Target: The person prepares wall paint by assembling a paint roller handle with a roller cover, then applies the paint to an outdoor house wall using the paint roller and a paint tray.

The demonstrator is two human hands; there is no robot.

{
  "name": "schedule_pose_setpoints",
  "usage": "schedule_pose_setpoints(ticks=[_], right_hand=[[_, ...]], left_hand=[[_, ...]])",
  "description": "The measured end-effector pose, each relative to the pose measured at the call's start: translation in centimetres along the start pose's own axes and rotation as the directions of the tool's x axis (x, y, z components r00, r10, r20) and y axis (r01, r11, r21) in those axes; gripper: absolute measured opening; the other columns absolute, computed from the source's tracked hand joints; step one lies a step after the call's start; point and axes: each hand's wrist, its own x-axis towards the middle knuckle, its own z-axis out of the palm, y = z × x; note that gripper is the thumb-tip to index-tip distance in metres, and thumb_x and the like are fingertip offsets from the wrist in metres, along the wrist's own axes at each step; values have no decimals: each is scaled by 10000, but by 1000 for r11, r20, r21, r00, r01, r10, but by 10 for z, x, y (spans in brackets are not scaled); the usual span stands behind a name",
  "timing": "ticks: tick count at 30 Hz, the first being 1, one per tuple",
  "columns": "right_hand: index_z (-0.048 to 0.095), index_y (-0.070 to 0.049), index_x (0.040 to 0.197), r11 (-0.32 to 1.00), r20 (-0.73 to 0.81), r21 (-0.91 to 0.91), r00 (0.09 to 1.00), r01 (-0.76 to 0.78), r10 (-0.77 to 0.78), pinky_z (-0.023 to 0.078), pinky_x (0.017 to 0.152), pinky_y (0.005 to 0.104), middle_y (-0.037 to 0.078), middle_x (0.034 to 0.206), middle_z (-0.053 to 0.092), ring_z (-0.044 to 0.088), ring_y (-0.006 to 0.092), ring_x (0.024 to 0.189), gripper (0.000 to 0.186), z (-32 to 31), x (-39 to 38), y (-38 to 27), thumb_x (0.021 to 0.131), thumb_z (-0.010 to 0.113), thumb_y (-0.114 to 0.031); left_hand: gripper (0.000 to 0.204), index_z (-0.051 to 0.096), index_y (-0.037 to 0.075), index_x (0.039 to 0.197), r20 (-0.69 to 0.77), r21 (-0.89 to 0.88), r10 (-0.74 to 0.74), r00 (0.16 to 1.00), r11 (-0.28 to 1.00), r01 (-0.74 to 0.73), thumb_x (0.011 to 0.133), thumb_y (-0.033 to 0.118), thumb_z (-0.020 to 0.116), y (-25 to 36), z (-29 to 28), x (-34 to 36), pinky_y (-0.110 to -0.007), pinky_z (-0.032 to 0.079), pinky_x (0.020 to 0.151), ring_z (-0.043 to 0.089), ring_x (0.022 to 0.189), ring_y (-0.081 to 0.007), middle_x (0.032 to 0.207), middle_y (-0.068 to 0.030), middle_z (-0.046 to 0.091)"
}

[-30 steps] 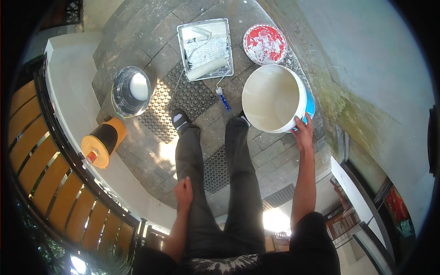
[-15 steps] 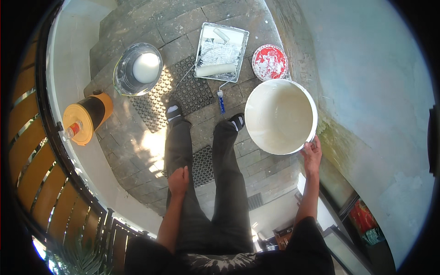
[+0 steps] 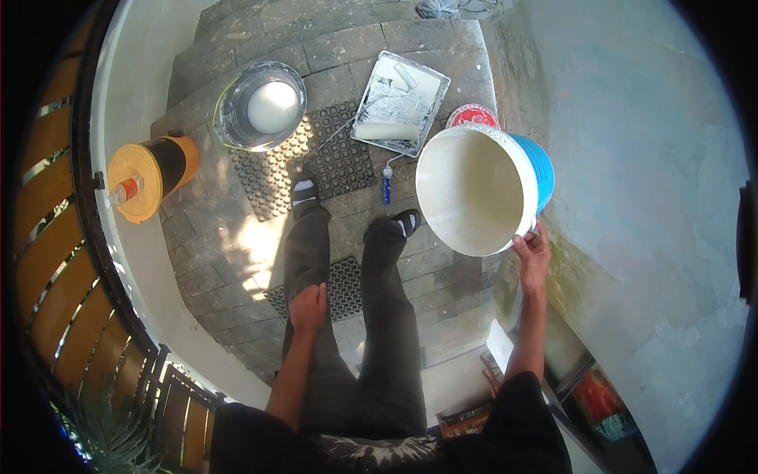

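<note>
My right hand (image 3: 534, 254) grips the rim of a large white bucket (image 3: 474, 189) with a blue band. The bucket leans so that I see into its pale interior, and it partly hides a paint-smeared red lid (image 3: 472, 112). My left hand (image 3: 308, 305) is closed against my left thigh; whatever may be in it is hidden. Beyond my feet lie a paint tray (image 3: 379, 95) with a white roller (image 3: 385, 130) in it and a blue-handled roller frame (image 3: 387, 188) beside it. A dark bucket (image 3: 230, 104) holding white liquid stands to their left.
A yellow-and-black container (image 3: 136, 201) lies at the left beside a low white wall (image 3: 130, 99) and slatted railing (image 3: 57, 237). Rubber mats (image 3: 335, 174) cover parts of the paved step (image 3: 339, 43). A stained wall (image 3: 624, 182) runs along the right, and a grey bundle (image 3: 438, 8) is at the top.
The white bucket has tipped further, showing more of its blue side, and now overlaps the red lid. My right hand has stayed on its rim; the view has shifted with my head.
</note>
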Motion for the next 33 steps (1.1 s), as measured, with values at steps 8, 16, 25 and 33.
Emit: schedule_pose_setpoints(ticks=[8,16,25,33], right_hand=[[407,47,1327,958,-6,-263,993,115,-121,441,743,267,31,873,559,527,125,817,706,7,24,15,735,761,-105],[412,45,1325,941,10,-327,996,86,-87,439,728,248,21,870,551,519,116,802,697,0,33,1,737,761,-89],[361,5,1379,968,140,-236,988,90,-58,440,732,250,21,841,559,525,96,783,717,5,48,-45,771,722,-115],[395,16,1356,917,299,-308,941,253,-159,440,792,279,44,876,593,553,120,807,701,27,59,-111,749,730,-87]], left_hand=[[340,468,59,618,6,-10,-8,1000,1000,8,888,247,555,-4,0,3,-439,403,511,532,561,-336,606,-141,504],[333,486,70,624,-15,18,7,1000,1000,-7,884,266,557,-5,0,8,-433,420,502,549,557,-327,604,-123,523],[325,492,70,628,-39,6,12,999,1000,-12,885,259,553,-9,2,11,-423,424,489,548,536,-318,597,-117,525],[358,485,34,623,-88,-254,-158,984,958,131,911,240,539,-13,-24,49,-363,347,469,456,460,-224,533,-106,450]])
